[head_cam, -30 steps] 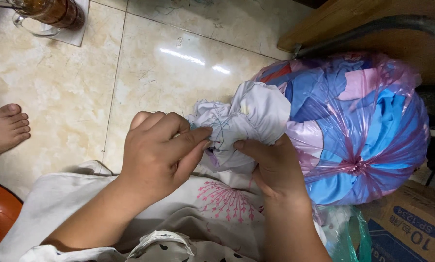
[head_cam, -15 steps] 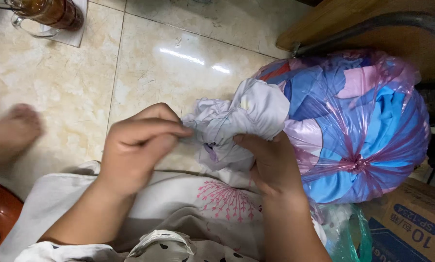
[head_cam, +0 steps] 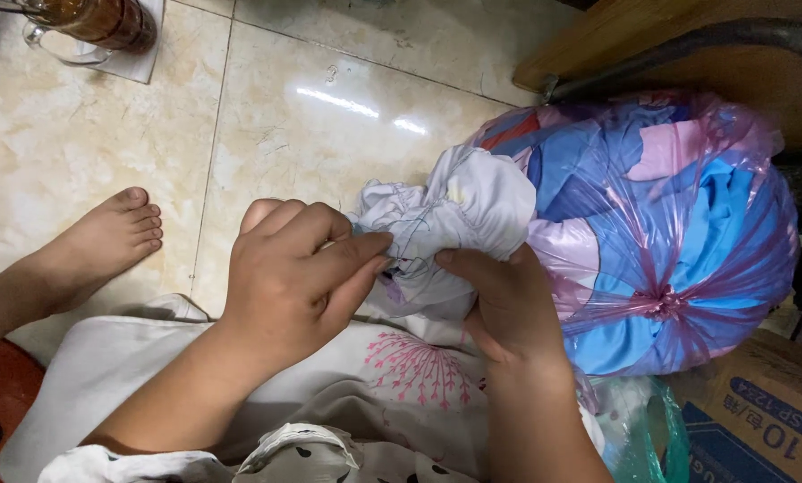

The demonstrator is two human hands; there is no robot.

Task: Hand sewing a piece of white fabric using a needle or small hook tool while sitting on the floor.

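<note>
A bunched piece of white cloth [head_cam: 459, 210] with gathered seams and loose blue thread is held over my lap. My left hand [head_cam: 298, 273] pinches at its left edge with thumb and forefinger, apparently on a needle or the thread, which is too small to make out. My right hand [head_cam: 499, 300] grips the cloth from underneath, thumb on its lower edge. The cloth rests against a tied pink see-through plastic bag [head_cam: 687, 233] stuffed with blue, pink and lilac fabric pieces.
A bare foot [head_cam: 97, 246] rests on the beige tiled floor at left. A glass mug of brown drink [head_cam: 92, 22] stands top left. A cardboard box [head_cam: 759, 420] sits bottom right, wooden furniture [head_cam: 651, 40] top right. White cloth with a pink print [head_cam: 419, 367] covers my lap.
My left hand pulled away to the left, then returned to pinch the cloth edge. The foot at left slid further in toward my lap.
</note>
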